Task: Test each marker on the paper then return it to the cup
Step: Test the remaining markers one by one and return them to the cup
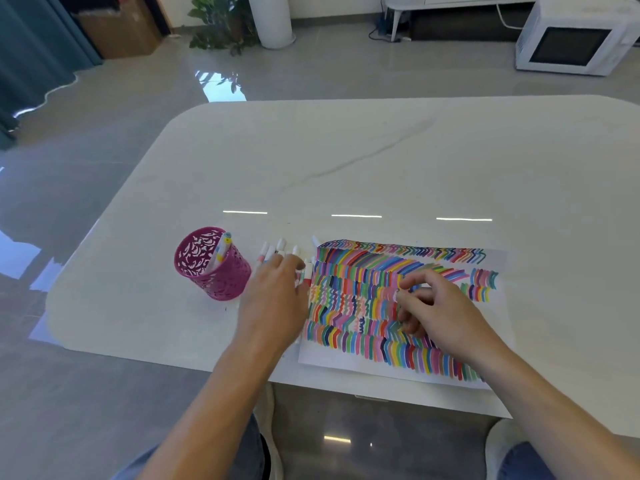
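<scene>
Paper point(381, 258) mid-frame is nearly full of colour strokes, but the pink cup point(221, 282) at centre left holds only a marker or two point(221, 249). The other markers point(273, 249) lie in a row between cup and paper, so I judge most returns are left. My left hand point(273, 299) rests loose-fingered on that row, and my right hand point(440, 313) is curled over the paper; I can't tell if it pinches anything.

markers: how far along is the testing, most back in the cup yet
Done: the paper is packed with colour strokes, but only a marker or two stands in the pink cup. In hand: the left hand rests on the row of markers lying between cup and paper; the right hand hovers curled over the paper, its hold unclear. Left: that row is not yet in the cup.
</scene>
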The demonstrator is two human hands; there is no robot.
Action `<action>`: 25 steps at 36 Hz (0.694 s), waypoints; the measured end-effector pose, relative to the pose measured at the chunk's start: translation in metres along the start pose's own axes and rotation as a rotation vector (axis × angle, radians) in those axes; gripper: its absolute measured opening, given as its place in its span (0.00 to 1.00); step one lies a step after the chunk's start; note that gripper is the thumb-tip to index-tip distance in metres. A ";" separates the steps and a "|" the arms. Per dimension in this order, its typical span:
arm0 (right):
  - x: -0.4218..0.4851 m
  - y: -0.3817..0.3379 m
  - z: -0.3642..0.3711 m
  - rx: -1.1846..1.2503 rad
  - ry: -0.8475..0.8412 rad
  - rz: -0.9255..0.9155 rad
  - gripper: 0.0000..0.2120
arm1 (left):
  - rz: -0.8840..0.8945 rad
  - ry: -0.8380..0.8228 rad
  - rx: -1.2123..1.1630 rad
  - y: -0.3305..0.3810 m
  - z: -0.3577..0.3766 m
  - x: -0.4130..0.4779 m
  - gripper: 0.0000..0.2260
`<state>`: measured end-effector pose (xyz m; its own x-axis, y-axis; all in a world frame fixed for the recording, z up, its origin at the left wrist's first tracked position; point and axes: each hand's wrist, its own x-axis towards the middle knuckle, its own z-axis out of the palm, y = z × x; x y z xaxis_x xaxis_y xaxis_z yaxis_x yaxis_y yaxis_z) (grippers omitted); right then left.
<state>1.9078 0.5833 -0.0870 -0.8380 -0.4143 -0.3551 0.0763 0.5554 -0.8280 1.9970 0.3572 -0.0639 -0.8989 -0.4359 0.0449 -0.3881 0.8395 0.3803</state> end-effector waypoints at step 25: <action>-0.003 0.009 -0.020 -0.197 0.009 0.064 0.07 | -0.171 -0.094 0.204 0.013 0.025 0.011 0.18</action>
<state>1.9000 0.6038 -0.0849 -0.8397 -0.3678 -0.3995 0.0230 0.7110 -0.7028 1.9771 0.3714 -0.0817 -0.8278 -0.5531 -0.0936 -0.5604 0.8082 0.1810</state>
